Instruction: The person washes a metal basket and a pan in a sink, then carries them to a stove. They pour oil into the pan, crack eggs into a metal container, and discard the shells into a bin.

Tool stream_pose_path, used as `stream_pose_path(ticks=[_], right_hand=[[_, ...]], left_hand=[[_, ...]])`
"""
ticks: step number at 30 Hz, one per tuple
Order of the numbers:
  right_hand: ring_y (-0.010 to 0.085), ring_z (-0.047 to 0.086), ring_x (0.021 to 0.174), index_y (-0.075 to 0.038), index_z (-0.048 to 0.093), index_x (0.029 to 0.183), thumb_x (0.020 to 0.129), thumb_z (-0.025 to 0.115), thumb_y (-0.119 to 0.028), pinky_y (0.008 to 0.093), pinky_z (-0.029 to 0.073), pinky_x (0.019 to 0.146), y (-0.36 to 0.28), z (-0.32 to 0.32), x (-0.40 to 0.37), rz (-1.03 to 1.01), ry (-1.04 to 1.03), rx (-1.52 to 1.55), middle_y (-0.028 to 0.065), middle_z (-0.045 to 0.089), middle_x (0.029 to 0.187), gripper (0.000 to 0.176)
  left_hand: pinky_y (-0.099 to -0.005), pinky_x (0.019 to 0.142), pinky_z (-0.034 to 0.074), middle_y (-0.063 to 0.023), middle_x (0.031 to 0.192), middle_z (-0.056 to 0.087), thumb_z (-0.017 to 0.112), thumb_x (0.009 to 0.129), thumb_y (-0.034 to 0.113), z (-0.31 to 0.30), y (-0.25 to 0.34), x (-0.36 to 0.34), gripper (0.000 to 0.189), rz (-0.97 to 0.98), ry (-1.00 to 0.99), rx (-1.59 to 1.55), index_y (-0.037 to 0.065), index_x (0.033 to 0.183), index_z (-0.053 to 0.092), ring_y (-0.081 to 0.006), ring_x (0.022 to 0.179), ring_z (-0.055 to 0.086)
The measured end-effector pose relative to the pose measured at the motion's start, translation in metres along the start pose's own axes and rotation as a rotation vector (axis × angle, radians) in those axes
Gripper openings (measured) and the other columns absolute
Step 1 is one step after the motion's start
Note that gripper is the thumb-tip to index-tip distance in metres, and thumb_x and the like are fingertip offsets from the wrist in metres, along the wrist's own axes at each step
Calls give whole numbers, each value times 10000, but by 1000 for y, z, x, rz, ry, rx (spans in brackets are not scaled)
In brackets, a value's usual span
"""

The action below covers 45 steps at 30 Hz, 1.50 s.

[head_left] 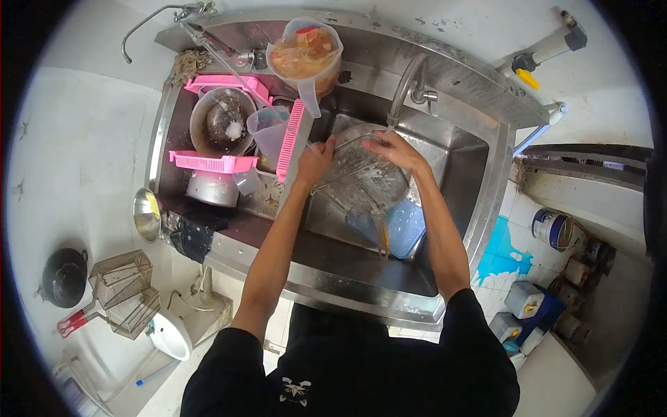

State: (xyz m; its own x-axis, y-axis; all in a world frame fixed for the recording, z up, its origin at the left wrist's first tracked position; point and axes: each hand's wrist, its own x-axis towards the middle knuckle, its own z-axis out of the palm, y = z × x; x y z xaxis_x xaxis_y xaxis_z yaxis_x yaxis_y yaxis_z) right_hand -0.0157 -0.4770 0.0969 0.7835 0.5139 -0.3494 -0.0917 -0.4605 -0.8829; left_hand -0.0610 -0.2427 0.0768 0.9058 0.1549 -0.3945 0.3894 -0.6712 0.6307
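At the centre of the frame, my left fingers [325, 146] grip the strainer [365, 184] rim. My right fingers [374, 143] lie on it; whether they grip, I cannot tell.

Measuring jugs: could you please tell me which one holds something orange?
The jug on the sink's back ledge; the other jug, in the left basin, looks empty.

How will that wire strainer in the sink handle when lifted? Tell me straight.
Probably light for its size: the wire strainer is open mesh. Likely slippery, since it sits under the tap between the left hand and right hand. Its long handle may make it tip toward that end.
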Motion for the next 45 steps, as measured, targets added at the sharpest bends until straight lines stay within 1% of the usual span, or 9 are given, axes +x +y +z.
stream_pose_path(ticks=[6,9,14,22,28,31,38,42,45], right_hand=[[178,632,867,-19,695,1063,867,651,-485,317,479,772,-9,11,10,-71,91,86,78,692,929,508],[177,642,848,-8,701,1026,848,666,-500,301,489,769,43,-42,-3,33,272,272,26,687,914,525],[186,640,850,-1,711,1008,825,677,-535,307,497,752,83,-80,-34,313,442,290,94,691,940,565],[250,664,901,-60,734,993,816,711,-416,350,480,863,17,87,59,-117,-202,-249,120,720,957,397],[240,656,911,-41,731,981,806,710,-428,326,473,883,3,12,37,84,-111,381,134,711,937,425],[209,658,929,-34,736,968,809,721,-381,329,477,885,-26,56,34,-183,-208,-352,109,719,944,382],[251,643,976,17,708,1003,754,758,-463,336,461,915,5,-23,23,54,51,318,144,688,935,543],[229,574,1005,-15,719,975,722,784,-480,302,451,877,12,16,43,-33,80,-109,176,593,1101,533],[197,578,915,-59,729,968,744,771,-488,295,461,821,26,17,77,-90,-169,-74,112,606,1023,486]], left_hand=[[-323,694,483,-141,658,596,535,953,463,-7,-33,-9,525,-104,-51,-253,-26,805,654,-160,706,608],[-274,722,456,-46,787,618,543,980,377,18,-16,-6,394,306,99,-488,-3,999,644,-119,785,570],[-269,870,440,-61,1002,654,498,1007,296,38,-25,7,351,286,-30,-637,-2,1159,603,-138,954,584],[-288,923,438,-77,1095,653,480,1015,300,-8,-50,-69,373,90,220,-560,-2,1193,607,-155,1014,593],[-312,897,466,-118,1084,663,528,989,266,-9,-50,-89,370,132,272,-489,-23,1211,595,-198,1039,615],[-305,885,468,-105,1058,659,534,994,267,18,-60,-69,367,151,276,-665,-21,1216,583,-176,980,609],[-267,797,468,-87,963,653,578,975,255,15,-41,-66,324,261,312,-743,-14,1154,599,-144,897,602],[-306,756,467,-88,850,616,708,882,282,-2,-67,-76,349,33,432,-405,-9,1044,604,-182,826,604],[-295,758,477,-109,881,634,699,885,312,-30,-37,-103,377,460,585,45,-23,1033,614,-193,807,624]])
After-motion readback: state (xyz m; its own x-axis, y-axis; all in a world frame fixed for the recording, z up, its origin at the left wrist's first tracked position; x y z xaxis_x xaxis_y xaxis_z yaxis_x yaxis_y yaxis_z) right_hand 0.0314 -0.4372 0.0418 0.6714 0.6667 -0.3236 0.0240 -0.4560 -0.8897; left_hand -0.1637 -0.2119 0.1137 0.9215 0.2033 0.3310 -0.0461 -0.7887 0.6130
